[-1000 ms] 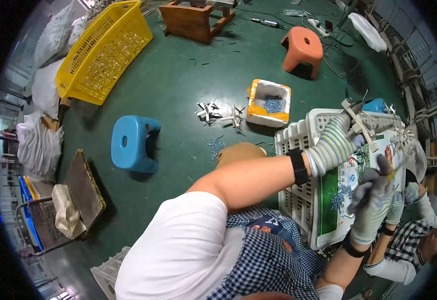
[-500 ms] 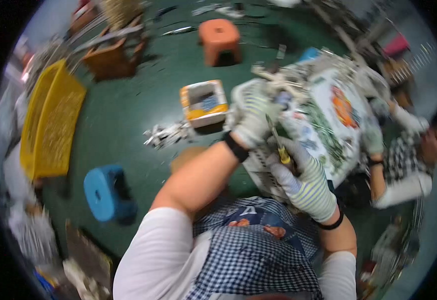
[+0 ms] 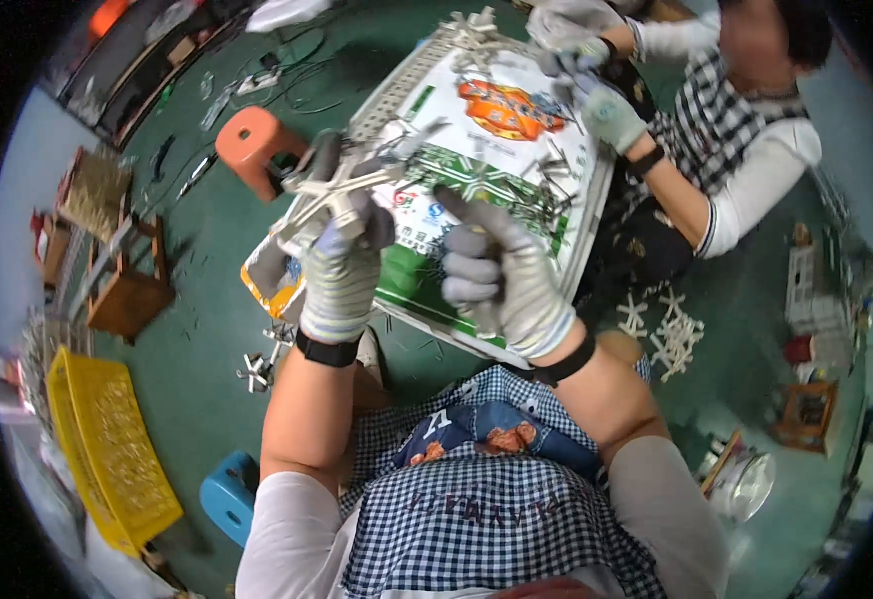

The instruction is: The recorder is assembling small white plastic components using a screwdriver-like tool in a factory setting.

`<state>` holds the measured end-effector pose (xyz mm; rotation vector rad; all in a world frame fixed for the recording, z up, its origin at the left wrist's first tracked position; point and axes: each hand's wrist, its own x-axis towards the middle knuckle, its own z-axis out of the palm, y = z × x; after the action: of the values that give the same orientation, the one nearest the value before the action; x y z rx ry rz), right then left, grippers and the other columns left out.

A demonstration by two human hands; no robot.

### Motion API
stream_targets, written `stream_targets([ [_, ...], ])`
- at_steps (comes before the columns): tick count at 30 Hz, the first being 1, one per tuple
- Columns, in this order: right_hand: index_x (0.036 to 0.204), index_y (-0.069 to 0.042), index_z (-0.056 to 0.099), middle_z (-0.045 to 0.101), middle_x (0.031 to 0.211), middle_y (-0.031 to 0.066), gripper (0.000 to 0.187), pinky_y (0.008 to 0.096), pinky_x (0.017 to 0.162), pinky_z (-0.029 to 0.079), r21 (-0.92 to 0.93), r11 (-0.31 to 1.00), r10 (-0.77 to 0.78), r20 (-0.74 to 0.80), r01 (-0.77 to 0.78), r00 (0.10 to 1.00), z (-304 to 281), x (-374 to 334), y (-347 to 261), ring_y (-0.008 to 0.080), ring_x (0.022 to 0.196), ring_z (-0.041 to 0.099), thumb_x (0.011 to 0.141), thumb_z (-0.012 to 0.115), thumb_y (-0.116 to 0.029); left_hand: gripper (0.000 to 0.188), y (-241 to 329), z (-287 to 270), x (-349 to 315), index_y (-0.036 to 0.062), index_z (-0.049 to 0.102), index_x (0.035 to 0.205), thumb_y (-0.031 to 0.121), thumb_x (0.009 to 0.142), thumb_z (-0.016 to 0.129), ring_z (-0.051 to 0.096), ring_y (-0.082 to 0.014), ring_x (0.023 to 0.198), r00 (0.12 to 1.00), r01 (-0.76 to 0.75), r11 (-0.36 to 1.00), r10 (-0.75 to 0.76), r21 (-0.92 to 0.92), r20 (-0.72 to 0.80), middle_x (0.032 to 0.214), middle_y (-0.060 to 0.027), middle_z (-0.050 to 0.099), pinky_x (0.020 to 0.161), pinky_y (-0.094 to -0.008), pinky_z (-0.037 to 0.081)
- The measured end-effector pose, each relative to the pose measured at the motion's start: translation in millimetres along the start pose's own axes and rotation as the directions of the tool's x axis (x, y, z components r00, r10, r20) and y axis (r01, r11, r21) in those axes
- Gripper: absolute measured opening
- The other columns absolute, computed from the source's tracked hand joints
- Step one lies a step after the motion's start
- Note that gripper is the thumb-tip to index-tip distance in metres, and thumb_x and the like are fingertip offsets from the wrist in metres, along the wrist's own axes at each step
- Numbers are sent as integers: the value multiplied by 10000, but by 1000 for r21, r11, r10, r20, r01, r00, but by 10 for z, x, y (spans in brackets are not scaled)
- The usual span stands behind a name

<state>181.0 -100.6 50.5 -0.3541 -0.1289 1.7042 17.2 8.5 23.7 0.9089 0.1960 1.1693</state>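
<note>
My left hand (image 3: 342,285), in a striped work glove, is closed on a white plastic piece with several arms spreading like a star (image 3: 342,188). It is held up over the left edge of the worktop, which is covered by a printed white and green sack (image 3: 412,275). My gloved right hand (image 3: 511,275) is beside it over the sack, its lower fingers curled and its index finger pointing toward the white piece. A yellow-handled hand tool shows in this hand in the earlier frame; now the curled fingers hide nearly all of it. Small dark slivers (image 3: 551,190) lie on the sack.
A co-worker (image 3: 726,150) sits across at the right, gloved hands over the sack's far corner. An orange stool (image 3: 257,150), a carton (image 3: 277,285), a blue stool (image 3: 229,499) and a yellow crate (image 3: 112,449) stand leftward. White star-shaped pieces (image 3: 678,337) lie on the floor at right.
The view has swung to the right. My left hand has come up from the pile of white pieces with a star-shaped one. My hands are farther apart.
</note>
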Motion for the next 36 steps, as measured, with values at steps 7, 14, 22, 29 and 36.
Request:
stream_targets([
  [7,1445,-12,428,440,680,-58,522,189,449,281,269,953,111,129,-142,985,-61,225,44,34,507,336,1021,569,-282,790,-60,391,80,44,259,1561,146,908,692,438,-66,566,983,-20,991,44,131,-179,834,28,571,595,-271,401],
  [14,1297,-78,596,644,742,-24,364,217,486,312,364,905,109,300,-219,948,-204,327,59,54,516,370,1019,554,-311,491,-137,241,132,93,546,1313,273,886,706,384,-72,597,995,63,973,-43,221,-94,819,75,508,612,-247,373],
  [22,1347,-59,536,501,695,-40,396,211,466,298,381,905,108,218,-187,970,-111,246,-23,49,513,363,1019,555,-280,734,-167,277,111,112,347,1548,247,911,686,401,-33,652,992,67,973,-41,221,-119,872,81,528,597,-202,350],
  [29,1449,-64,453,471,696,-49,477,203,459,286,348,921,131,145,-175,981,-59,226,16,40,499,330,1037,523,-294,472,-123,149,58,91,612,1237,351,867,747,588,-79,807,983,117,959,-74,259,-170,932,39,630,753,-259,486],
  [36,1448,-80,466,511,717,-45,482,204,474,306,316,934,124,144,-164,982,-102,213,15,37,513,355,1025,546,-296,454,-189,186,88,63,548,1314,223,917,700,409,-57,581,992,40,978,-14,207,-129,740,65,486,570,-235,361],
])
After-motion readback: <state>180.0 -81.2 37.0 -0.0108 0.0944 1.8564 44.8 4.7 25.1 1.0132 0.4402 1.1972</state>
